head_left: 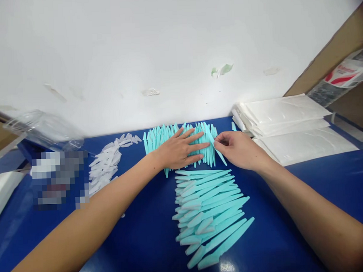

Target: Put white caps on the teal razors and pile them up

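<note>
My left hand point(182, 149) lies flat with fingers spread on a row of turquoise eyebrow razors point(157, 137) along the back of the table. At the right end of that row, my right hand point(237, 149) pinches one turquoise eyebrow razor point(220, 153) between thumb and fingers; it lies tilted against the others. Closer to me is a second stack of turquoise eyebrow razors point(215, 206), laid roughly sideways and overlapping. Left of my left hand is a loose heap of small whitish translucent pieces point(106, 164), which look like blade caps.
Flat white plastic packs point(288, 112) are stacked at the back right, near a bottle with a red and white label point(343, 75). A clear plastic bag point(47, 130) lies at the back left, above a blurred-out item point(59, 180). The white wall point(166, 53) borders the blue table point(137, 236).
</note>
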`<action>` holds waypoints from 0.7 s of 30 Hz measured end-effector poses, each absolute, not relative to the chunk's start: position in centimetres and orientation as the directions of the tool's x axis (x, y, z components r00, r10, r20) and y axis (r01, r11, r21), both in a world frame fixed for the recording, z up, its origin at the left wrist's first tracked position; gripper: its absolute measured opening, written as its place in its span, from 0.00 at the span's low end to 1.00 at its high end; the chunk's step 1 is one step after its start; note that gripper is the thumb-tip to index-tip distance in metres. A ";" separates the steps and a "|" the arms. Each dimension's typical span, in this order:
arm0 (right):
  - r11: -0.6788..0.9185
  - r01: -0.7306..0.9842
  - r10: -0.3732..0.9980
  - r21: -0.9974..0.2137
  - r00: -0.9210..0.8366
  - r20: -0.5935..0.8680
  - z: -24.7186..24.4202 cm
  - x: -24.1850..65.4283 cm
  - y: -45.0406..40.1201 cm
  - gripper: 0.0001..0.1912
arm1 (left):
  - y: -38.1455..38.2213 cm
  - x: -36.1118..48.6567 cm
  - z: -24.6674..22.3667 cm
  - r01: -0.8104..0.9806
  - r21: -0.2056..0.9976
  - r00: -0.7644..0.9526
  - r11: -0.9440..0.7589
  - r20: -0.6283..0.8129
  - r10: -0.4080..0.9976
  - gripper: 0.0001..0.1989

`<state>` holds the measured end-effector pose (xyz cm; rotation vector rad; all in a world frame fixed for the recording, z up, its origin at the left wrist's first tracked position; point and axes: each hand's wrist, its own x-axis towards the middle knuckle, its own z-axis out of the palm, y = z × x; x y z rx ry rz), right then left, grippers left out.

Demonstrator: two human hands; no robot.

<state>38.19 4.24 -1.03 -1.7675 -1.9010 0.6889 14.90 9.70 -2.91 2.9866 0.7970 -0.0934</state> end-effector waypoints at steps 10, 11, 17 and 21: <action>0.088 0.751 0.991 -0.654 -0.134 -0.020 -0.8 38.8 6.2 0.10 | 9.6 13.0 -1.5 0.558 0.077 0.826 -0.826 0.037 0.562 0.32; 0.084 0.743 0.991 -0.664 -0.132 -0.022 -0.9 39.0 6.1 0.10 | 9.1 12.1 -1.4 0.572 0.091 0.814 -0.816 0.062 0.577 0.34; 0.052 0.708 0.993 -0.704 -0.109 -0.036 -1.1 39.4 5.8 0.12 | 6.1 7.1 -2.5 0.621 0.027 0.778 -0.783 0.099 0.621 0.44; 0.035 0.716 0.994 -0.697 -0.095 -0.048 -0.8 39.3 5.7 0.12 | 6.6 6.9 -3.8 0.656 -0.028 0.753 -0.754 0.084 0.652 0.51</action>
